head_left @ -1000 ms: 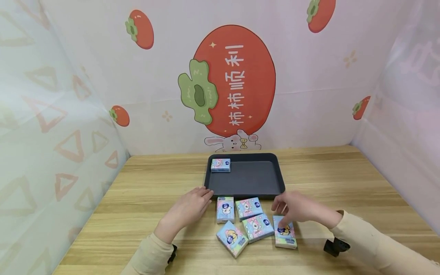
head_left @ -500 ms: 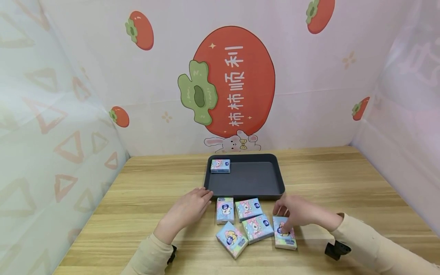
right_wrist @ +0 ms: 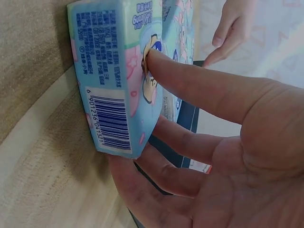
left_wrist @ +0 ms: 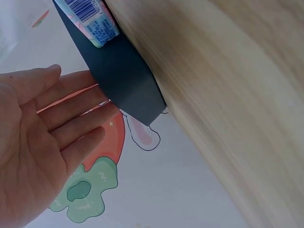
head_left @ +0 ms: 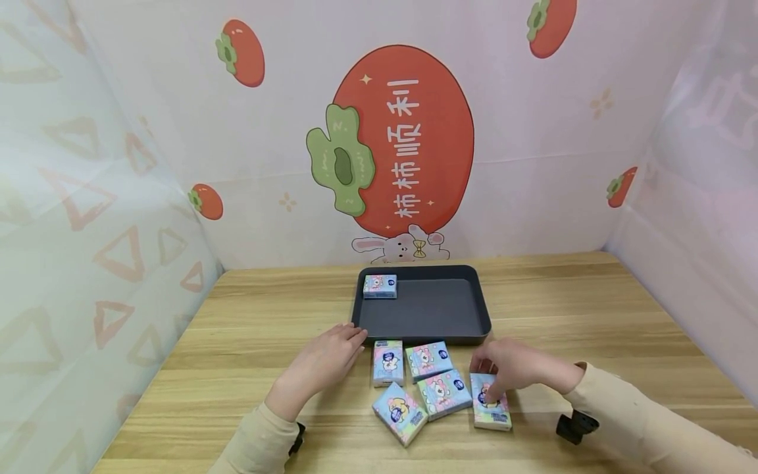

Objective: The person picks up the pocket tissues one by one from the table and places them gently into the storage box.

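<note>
My right hand (head_left: pixel 514 363) is at the rightmost pack of tissues (head_left: pixel 491 416), which lies flat on the table. In the right wrist view, the thumb presses on the printed top of this tissue pack (right_wrist: pixel 107 95) while the fingers curl at its end edge. My left hand (head_left: pixel 322 359) lies with its fingertips at the near left corner of the dark baking tray (head_left: pixel 482 309). Seen from the left wrist, those fingers (left_wrist: pixel 78 116) are extended and touch the tray's outer wall (left_wrist: pixel 128 80). Another tissue pack (head_left: pixel 380 286) sits in the tray's far left corner.
Between the hands lie several more tissue packs, among them an upright-facing one (head_left: pixel 387 363), two touching ones (head_left: pixel 429 360) and a slanted one (head_left: pixel 400 413). The wooden table (head_left: pixel 266 316) ends at a printed backdrop (head_left: pixel 260 145).
My right hand has lowered slightly onto the rightmost tissue pack, its thumb settling on the top. The left hand, the tray and the other packs stay where they were.
</note>
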Demonstrator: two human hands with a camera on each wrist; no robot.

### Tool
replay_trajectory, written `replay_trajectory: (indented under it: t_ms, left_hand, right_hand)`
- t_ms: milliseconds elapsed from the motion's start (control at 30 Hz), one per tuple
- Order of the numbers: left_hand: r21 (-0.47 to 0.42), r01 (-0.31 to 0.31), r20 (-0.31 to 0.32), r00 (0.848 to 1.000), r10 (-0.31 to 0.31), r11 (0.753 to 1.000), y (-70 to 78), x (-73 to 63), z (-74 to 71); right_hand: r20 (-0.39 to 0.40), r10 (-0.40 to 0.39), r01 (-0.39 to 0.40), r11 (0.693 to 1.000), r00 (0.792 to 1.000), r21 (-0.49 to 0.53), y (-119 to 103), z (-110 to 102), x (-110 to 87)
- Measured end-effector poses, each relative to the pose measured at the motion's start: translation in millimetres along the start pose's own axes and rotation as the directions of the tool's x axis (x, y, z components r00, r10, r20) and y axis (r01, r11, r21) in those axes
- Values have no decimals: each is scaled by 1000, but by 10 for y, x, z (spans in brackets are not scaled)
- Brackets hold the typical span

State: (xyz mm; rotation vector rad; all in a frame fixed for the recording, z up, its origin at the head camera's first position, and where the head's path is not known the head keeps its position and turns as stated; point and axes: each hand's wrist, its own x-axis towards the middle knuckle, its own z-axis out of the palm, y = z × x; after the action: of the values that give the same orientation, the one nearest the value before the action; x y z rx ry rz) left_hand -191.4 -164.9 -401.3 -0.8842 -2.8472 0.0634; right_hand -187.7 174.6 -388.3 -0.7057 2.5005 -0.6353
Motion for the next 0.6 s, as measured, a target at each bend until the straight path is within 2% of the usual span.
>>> replay_trajectory:
  t_ms: [367,600]
  left_hand:
    - [13,-8,-21,1000,8,1000,4,-3,-1]
    - [2,-1,-13,1000,1,1000,10,-7,-11]
  right_hand:
    - [114,56,-61,997,992,42,7,-41,77]
    - [141,60,-70,996,988,64,26,-39,104]
